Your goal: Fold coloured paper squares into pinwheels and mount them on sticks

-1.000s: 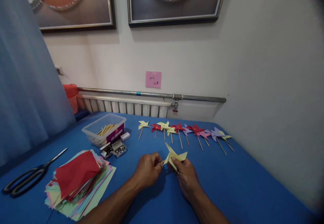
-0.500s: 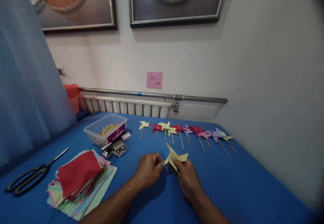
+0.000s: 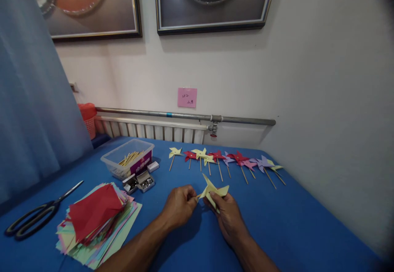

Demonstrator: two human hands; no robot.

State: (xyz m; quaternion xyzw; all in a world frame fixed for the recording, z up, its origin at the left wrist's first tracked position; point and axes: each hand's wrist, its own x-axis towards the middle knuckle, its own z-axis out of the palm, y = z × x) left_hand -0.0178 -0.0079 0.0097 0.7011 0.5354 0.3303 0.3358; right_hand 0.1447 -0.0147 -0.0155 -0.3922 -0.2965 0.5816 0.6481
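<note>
A pale yellow paper pinwheel point(image 3: 220, 190) is held above the blue table between my two hands. My right hand point(image 3: 229, 216) is closed on its paper blades, thumb near the centre. My left hand point(image 3: 181, 204) pinches a thin wooden stick point(image 3: 198, 197) that meets the pinwheel's left side; most of the stick is hidden by the fingers. Behind my hands lies a row of finished-looking pinwheels on sticks, among them a red pinwheel point(image 3: 238, 158), a purple pinwheel point(image 3: 262, 163) and a yellow pinwheel point(image 3: 175, 153).
To the left is a stack of coloured paper point(image 3: 95, 214), with black-handled scissors point(image 3: 43, 214) beside it. A clear plastic box point(image 3: 107, 160) holds wooden sticks. Small open boxes of metal pins point(image 3: 145, 182) and a small white box point(image 3: 153, 166) stand next to it. A radiator point(image 3: 154, 130) runs along the wall.
The view has shifted very slightly. Both hands keep their hold on the pinwheel and stick, with almost no visible movement.
</note>
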